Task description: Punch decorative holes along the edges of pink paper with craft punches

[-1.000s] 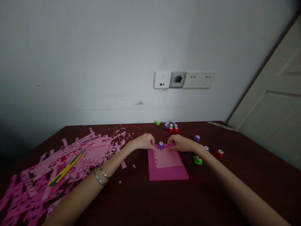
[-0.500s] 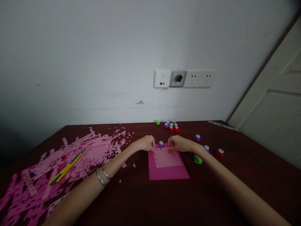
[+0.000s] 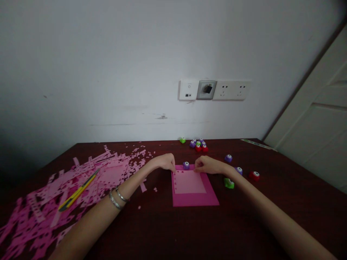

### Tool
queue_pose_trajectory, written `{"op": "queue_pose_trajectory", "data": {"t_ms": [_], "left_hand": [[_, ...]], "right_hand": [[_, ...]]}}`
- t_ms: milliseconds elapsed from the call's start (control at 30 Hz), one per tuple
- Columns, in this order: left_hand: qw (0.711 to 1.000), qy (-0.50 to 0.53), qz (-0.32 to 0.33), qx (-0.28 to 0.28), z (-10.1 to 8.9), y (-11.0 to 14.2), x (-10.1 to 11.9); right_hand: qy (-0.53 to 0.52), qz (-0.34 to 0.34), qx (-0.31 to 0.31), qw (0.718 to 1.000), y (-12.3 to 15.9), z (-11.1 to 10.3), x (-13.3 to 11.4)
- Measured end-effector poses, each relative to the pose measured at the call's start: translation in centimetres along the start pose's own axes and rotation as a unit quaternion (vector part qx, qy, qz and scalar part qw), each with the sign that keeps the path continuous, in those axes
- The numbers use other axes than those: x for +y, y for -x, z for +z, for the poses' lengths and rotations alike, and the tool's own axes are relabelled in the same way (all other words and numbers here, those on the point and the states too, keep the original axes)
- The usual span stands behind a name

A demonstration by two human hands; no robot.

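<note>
A light pink sheet of paper (image 3: 191, 182) lies on a larger dark pink sheet (image 3: 195, 200). Small punched shapes run down its left side and start along its top edge. My left hand (image 3: 166, 161) pinches the light sheet's upper left corner. At the upper right corner, my right hand (image 3: 207, 165) is closed with thumb and fingertips on the same sheet; its fingertips are partly hidden. Between both hands, a purple craft punch (image 3: 185, 165) stands at the dark sheet's top edge.
Pink paper scraps (image 3: 111, 175) cover the left of the table, with a yellow utility knife (image 3: 78, 191) on top. Several craft punches (image 3: 198, 144) cluster near the wall. By my right forearm are a green punch (image 3: 229, 183) and a red punch (image 3: 254, 176). A ruler-like strip (image 3: 257, 144) lies back right.
The light pink sheet has shifted left and turned straighter on the dark pink sheet. Both hands have moved slightly left with it.
</note>
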State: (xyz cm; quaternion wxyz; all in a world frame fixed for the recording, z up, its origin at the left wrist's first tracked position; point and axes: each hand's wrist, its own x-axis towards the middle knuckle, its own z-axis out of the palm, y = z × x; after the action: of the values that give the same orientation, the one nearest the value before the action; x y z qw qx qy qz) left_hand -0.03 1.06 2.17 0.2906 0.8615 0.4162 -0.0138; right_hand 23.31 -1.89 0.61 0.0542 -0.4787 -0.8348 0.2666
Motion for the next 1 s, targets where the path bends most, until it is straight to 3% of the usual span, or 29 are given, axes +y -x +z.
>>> {"op": "queue_pose_trajectory", "data": {"t_ms": [1000], "left_hand": [[1.000,0.022,-0.015,0.014,-0.1,-0.3,-1.1]], "right_hand": [[0.009,0.003,0.064,0.998,-0.3,0.5,0.5]]}}
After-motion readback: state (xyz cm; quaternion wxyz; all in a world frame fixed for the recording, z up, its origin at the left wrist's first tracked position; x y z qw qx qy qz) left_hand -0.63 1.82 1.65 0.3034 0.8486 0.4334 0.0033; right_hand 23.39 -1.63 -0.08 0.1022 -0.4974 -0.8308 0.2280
